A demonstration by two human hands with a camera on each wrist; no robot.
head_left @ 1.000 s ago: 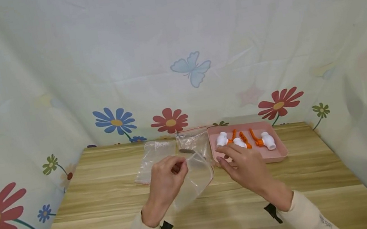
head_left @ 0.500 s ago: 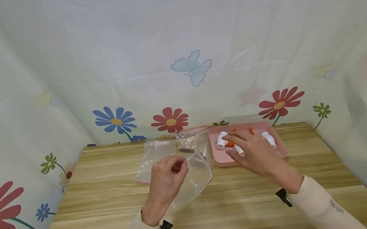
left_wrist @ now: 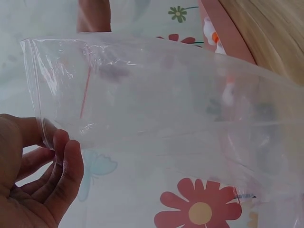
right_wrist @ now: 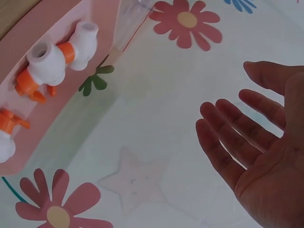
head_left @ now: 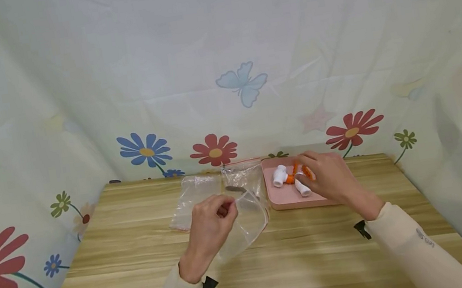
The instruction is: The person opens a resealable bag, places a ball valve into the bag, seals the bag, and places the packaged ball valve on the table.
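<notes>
My left hand [head_left: 209,224] pinches the edge of a clear plastic zip bag [head_left: 244,234]. In the left wrist view the bag [left_wrist: 152,95] spreads out from my fingertips. Over the right part of a pink tray [head_left: 285,204] is my right hand [head_left: 328,179], its fingers relaxed and holding nothing. White ball valves with orange handles lie in the tray: one valve [head_left: 279,176] at the left, another valve [head_left: 303,188] near the middle. The head view hides a third behind my right hand; the right wrist view shows this valve [right_wrist: 5,147] partly.
A flat clear bag [head_left: 197,196] lies left of the tray on the wooden table [head_left: 131,258]. Beside it is another clear zip bag [head_left: 244,174] with a dark grey mark or piece [head_left: 234,188] on it. A flower-printed curtain [head_left: 149,76] encloses the table's back and sides.
My right hand has moved right, away from the held bag, across the tray to its right side. My left hand and the bag in it have stayed almost still.
</notes>
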